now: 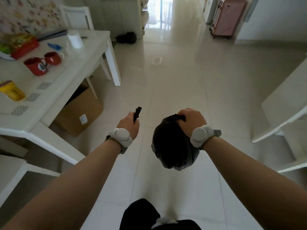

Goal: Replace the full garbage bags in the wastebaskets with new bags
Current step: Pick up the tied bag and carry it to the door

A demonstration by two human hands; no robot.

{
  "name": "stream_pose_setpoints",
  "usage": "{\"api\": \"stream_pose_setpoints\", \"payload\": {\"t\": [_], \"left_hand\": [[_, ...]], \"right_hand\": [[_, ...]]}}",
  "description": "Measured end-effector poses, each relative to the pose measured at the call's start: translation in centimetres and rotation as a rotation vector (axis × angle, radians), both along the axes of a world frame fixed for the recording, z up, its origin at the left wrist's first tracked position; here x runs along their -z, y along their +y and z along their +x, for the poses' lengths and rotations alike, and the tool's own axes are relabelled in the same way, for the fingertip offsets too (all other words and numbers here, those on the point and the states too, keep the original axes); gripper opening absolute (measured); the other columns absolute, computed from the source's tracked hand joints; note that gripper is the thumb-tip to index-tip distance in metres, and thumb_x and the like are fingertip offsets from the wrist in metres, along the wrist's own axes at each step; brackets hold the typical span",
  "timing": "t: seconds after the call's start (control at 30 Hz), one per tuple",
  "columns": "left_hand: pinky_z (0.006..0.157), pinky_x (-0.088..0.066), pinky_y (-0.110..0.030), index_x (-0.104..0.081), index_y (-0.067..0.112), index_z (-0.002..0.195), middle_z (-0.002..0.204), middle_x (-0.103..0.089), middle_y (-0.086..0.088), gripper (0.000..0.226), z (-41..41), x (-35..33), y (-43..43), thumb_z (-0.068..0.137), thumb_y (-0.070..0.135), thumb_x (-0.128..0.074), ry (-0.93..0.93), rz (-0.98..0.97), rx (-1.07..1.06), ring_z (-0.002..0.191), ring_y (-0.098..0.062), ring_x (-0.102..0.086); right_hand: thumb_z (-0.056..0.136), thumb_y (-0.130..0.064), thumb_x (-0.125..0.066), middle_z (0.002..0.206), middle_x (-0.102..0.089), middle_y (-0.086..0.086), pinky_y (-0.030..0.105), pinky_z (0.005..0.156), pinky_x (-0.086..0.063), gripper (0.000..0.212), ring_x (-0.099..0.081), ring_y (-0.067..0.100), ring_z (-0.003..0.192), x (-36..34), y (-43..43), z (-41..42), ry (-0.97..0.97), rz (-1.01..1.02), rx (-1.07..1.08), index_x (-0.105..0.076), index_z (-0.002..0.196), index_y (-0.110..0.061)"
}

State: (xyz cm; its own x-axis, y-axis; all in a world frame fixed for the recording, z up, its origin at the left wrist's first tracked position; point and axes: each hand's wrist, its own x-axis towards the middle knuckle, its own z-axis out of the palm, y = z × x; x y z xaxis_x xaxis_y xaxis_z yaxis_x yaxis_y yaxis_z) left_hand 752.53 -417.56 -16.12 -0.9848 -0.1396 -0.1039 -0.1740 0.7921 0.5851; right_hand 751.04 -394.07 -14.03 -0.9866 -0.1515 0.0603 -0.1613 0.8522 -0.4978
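So, what do you see in the hands from your end?

On my feed the right hand [191,121] has its fingers curled tight round the knotted neck of a full black garbage bag [172,146]. The bag hangs below the fist, off the floor [174,80], a little right of centre and near the camera.

And the left?

The left hand [128,123] is closed on a folded black bag [137,113], a thin flat strip whose end sticks up and away past the knuckles. The two hands are apart, about level, with bare tile between them. Each wrist wears a white tracker [121,136] on a grey strap.

Anything round you worth noting?

A white table [69,90] runs down the left side. On it I make out two red mugs [35,66] close together, a white paper roll [75,39] farther back, a small blue object [54,46] between the roll and the mugs, and a yellow packet [12,91] at the near left edge. A red box [25,48] sits farther left on the table, behind the mugs. A cardboard box [79,113] sits on the floor under the table, its white label facing me. Far off, a pink suitcase [228,17] stands against the right wall and what look like dark shoes [126,37] lie by the cupboards [119,15]; I can't tell more through the blur
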Motion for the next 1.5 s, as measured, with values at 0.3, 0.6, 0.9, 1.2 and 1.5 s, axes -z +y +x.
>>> {"api": "stream_pose_setpoints", "payload": {"t": [0.3, 0.6, 0.9, 1.2, 1.5], "left_hand": [[0.064, -0.048, -0.036, -0.050, 0.014, 0.116, 0.088, -0.061, -0.011, 0.025, -21.3, 1.2, -1.6, 0.097, 0.024, -0.038, -0.004, 0.030, 0.016, 0.073, -0.030, -0.058], [0.066, -0.047, -0.035, -0.049, 0.013, 0.119, 0.091, -0.061, -0.012, 0.026, -41.4, -0.2, -3.2, 0.097, 0.023, -0.039, -0.015, 0.006, 0.077, 0.076, -0.030, -0.058], [0.071, -0.050, -0.039, -0.050, 0.011, 0.119, 0.096, -0.063, -0.016, 0.027, -61.4, 1.3, -3.7, 0.097, 0.023, -0.040, -0.048, -0.009, -0.001, 0.079, -0.033, -0.059], [0.062, -0.042, -0.032, -0.051, 0.010, 0.112, 0.089, -0.062, -0.015, 0.023, -77.6, 0.6, -6.4, 0.094, 0.022, -0.043, -0.042, 0.035, -0.145, 0.073, -0.031, -0.057], [0.049, -0.033, -0.027, -0.051, 0.008, 0.102, 0.067, -0.049, -0.001, 0.026, -95.6, 1.8, -14.1, 0.098, 0.030, -0.037, 0.003, 0.058, -0.204, 0.057, -0.018, -0.047]], "right_hand": [[0.087, -0.023, -0.055, 0.092, -0.063, 0.004, 0.036, 0.074, -0.051, 0.018, -0.059, 0.025, 0.084, 1.0, -1.0, -21.4, 0.015, 0.021, 0.038, -0.069, 0.096, -0.017], [0.085, -0.018, -0.059, 0.089, -0.065, 0.007, 0.027, 0.069, -0.043, 0.017, -0.058, 0.026, 0.082, 0.3, -2.4, -40.4, 0.061, -0.028, 0.109, -0.071, 0.095, -0.014], [0.087, -0.023, -0.058, 0.088, -0.066, 0.004, 0.031, 0.069, -0.049, 0.016, -0.057, 0.021, 0.077, 1.9, -3.4, -61.5, 0.023, -0.047, 0.036, -0.070, 0.092, -0.015], [0.089, -0.027, -0.054, 0.089, -0.067, 0.005, 0.034, 0.070, -0.051, 0.020, -0.061, 0.025, 0.081, 0.9, -6.8, -81.7, -0.029, 0.022, -0.090, -0.069, 0.091, -0.015], [0.090, -0.027, -0.052, 0.096, -0.067, 0.005, 0.035, 0.072, -0.052, 0.020, -0.061, 0.026, 0.085, 1.7, -15.0, -101.1, -0.027, 0.060, -0.116, -0.069, 0.096, -0.018]]}}
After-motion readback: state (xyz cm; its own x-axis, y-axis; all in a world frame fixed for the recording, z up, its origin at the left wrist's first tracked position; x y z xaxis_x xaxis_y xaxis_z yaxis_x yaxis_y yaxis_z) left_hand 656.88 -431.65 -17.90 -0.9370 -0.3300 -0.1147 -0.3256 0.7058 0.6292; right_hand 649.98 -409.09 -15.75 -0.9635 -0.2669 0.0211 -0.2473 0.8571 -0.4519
